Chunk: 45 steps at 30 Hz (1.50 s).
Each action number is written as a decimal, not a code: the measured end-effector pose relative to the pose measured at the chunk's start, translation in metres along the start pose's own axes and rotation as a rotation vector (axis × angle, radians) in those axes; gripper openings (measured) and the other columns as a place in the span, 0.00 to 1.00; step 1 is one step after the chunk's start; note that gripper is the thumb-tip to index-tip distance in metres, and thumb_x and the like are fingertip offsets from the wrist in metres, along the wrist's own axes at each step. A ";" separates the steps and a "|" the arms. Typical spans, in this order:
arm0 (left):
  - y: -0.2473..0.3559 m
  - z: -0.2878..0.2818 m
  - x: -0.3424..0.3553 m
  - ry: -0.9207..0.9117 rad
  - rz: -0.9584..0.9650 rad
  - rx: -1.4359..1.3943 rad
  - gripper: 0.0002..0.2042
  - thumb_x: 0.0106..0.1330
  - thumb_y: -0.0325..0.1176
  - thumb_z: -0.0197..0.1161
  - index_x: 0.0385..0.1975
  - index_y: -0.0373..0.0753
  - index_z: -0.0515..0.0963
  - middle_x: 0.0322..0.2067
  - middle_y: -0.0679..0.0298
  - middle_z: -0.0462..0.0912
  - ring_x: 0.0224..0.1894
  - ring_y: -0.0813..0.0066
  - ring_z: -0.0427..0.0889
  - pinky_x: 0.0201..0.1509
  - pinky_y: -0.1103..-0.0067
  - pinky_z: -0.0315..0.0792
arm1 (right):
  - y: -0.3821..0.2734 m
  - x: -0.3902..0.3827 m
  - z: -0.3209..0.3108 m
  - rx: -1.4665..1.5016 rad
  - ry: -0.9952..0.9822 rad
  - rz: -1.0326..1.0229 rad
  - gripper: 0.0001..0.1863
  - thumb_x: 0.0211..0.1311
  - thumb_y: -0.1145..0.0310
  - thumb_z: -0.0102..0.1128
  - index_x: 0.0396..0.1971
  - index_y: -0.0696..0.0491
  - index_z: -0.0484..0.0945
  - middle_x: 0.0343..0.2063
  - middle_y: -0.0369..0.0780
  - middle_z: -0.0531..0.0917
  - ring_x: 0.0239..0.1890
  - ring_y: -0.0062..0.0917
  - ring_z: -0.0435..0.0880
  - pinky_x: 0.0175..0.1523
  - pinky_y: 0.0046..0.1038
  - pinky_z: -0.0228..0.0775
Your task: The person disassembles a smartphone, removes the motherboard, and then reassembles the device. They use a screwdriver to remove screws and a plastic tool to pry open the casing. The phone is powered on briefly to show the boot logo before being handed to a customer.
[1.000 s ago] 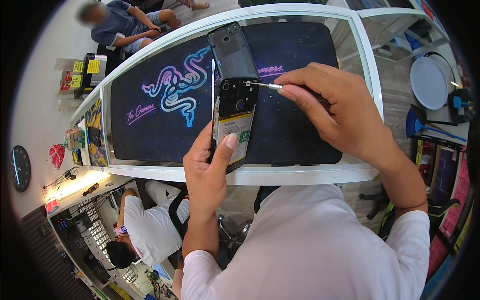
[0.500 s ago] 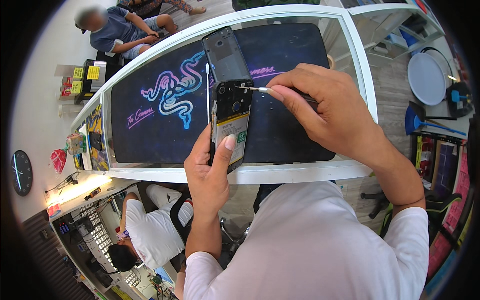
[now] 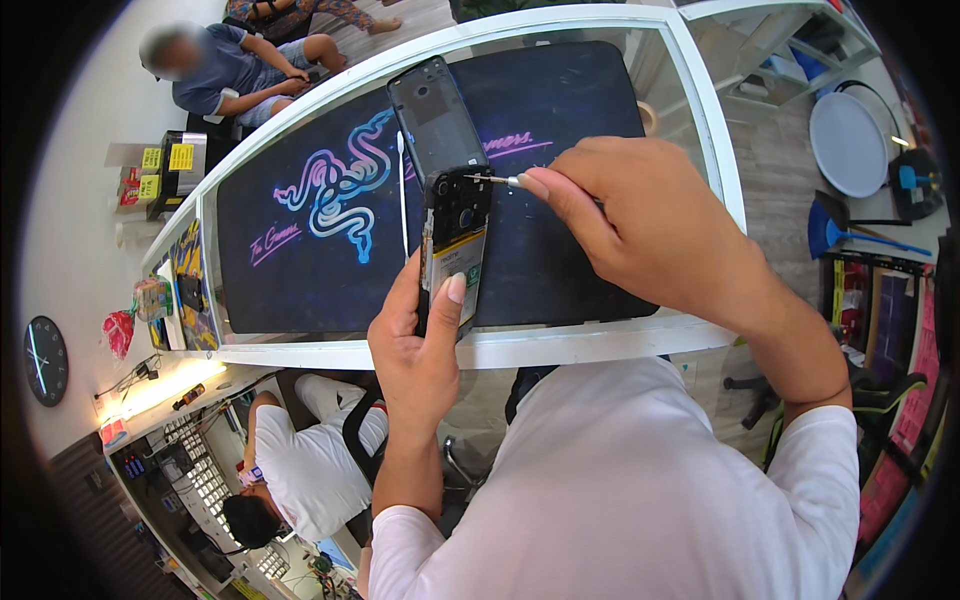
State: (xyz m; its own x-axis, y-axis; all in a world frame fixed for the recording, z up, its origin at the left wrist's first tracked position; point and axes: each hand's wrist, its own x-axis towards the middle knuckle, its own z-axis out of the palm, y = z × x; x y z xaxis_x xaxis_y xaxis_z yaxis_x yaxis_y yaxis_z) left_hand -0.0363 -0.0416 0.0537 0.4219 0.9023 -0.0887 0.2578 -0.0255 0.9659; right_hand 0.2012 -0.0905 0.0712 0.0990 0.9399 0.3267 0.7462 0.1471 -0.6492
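My left hand is wrapped round the lower part of an opened phone, its thumb lying over the battery. The phone's inside faces up, with a dark upper board cover and a round piece showing. Pinched in my right hand is a thin screwdriver, whose tip is at the upper end of the phone; whether it sits in a screw is too small to tell. Just beyond the phone lies its detached dark back cover on a black mat. A slim white stick rests left of them.
The mat lies on a glass-topped counter with a white frame. One person sits across it at the upper left. Another person works at a bench on the lower left. A blue dustpan stands at the right.
The phone has tilted in my left hand, so its inside looks more foreshortened. My right hand and the screwdriver have moved slightly, staying at the phone's upper end. The whole view has shifted a little.
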 end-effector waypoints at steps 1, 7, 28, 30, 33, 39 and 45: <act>-0.001 0.001 -0.001 0.000 0.009 0.026 0.22 0.76 0.33 0.65 0.65 0.28 0.76 0.53 0.59 0.86 0.53 0.77 0.81 0.63 0.78 0.71 | 0.001 0.001 0.000 -0.011 0.000 -0.020 0.11 0.72 0.67 0.62 0.29 0.57 0.83 0.28 0.46 0.84 0.32 0.43 0.84 0.40 0.41 0.76; -0.011 0.002 -0.003 0.029 0.086 0.149 0.22 0.77 0.33 0.64 0.66 0.28 0.76 0.52 0.60 0.86 0.52 0.79 0.80 0.62 0.80 0.71 | -0.006 0.000 0.009 -0.060 0.082 -0.110 0.09 0.72 0.65 0.62 0.36 0.56 0.81 0.27 0.44 0.82 0.32 0.42 0.84 0.39 0.38 0.78; -0.002 0.002 -0.002 0.106 0.093 0.121 0.20 0.78 0.29 0.61 0.66 0.28 0.75 0.51 0.58 0.87 0.48 0.78 0.82 0.58 0.81 0.74 | -0.004 0.013 0.007 0.076 -0.013 0.003 0.15 0.71 0.59 0.63 0.33 0.57 0.80 0.27 0.47 0.84 0.32 0.48 0.85 0.40 0.47 0.75; -0.001 0.001 -0.002 0.109 0.090 0.154 0.20 0.78 0.28 0.61 0.66 0.28 0.75 0.52 0.57 0.87 0.49 0.77 0.83 0.58 0.80 0.74 | -0.004 0.010 0.015 0.232 0.059 0.098 0.16 0.72 0.57 0.63 0.32 0.57 0.80 0.26 0.47 0.84 0.32 0.48 0.84 0.41 0.47 0.75; -0.003 -0.001 -0.004 0.120 0.130 0.207 0.20 0.78 0.28 0.61 0.66 0.28 0.75 0.52 0.55 0.87 0.51 0.76 0.83 0.59 0.79 0.74 | -0.014 0.013 0.006 0.234 -0.135 0.321 0.16 0.70 0.58 0.66 0.35 0.58 0.79 0.29 0.48 0.85 0.35 0.48 0.85 0.42 0.45 0.75; -0.004 -0.005 -0.008 0.129 0.136 0.276 0.20 0.77 0.27 0.61 0.65 0.28 0.76 0.53 0.53 0.88 0.52 0.73 0.84 0.62 0.77 0.74 | -0.014 0.010 0.008 0.317 -0.175 0.383 0.18 0.72 0.57 0.64 0.34 0.59 0.80 0.27 0.49 0.86 0.34 0.46 0.86 0.41 0.40 0.75; -0.007 -0.009 -0.009 0.129 0.141 0.324 0.20 0.76 0.26 0.61 0.65 0.30 0.77 0.53 0.53 0.88 0.52 0.73 0.85 0.61 0.77 0.74 | -0.016 0.012 0.010 0.485 -0.184 0.509 0.17 0.71 0.58 0.67 0.35 0.59 0.83 0.25 0.46 0.86 0.30 0.35 0.85 0.38 0.33 0.75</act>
State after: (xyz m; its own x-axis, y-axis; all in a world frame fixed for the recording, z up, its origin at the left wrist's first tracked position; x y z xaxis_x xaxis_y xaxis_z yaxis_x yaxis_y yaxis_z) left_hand -0.0499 -0.0451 0.0499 0.3653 0.9265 0.0907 0.4750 -0.2693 0.8378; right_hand 0.1843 -0.0790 0.0787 0.2123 0.9585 -0.1903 0.2574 -0.2427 -0.9353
